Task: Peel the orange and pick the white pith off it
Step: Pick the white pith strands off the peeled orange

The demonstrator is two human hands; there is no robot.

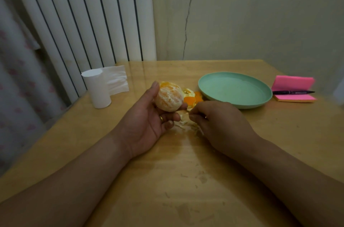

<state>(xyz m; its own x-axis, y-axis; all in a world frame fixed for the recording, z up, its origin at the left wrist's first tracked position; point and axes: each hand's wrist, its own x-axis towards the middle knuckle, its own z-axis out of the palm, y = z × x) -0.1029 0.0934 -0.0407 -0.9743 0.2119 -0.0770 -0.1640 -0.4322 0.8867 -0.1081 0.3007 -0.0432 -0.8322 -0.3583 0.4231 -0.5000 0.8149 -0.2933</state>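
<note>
My left hand (147,118) holds the peeled orange (169,98) above the wooden table, thumb on its left side and fingers curled under it. Pale pith still streaks the fruit's surface. My right hand (217,124) rests low on the table just right of the orange, palm down, with its fingertips pinched together at a thin scrap of pith; the scrap is too small to make out clearly. Orange peel pieces (192,99) lie on the table behind the hands, and whitish pith scraps (186,124) lie between them.
A mint-green plate (235,89) stands behind my right hand. A white tissue roll (97,89) stands at the left edge. Pink sticky notes (293,88) with a black pen (293,92) lie at the right. The table (176,180) carries small crumbs near me.
</note>
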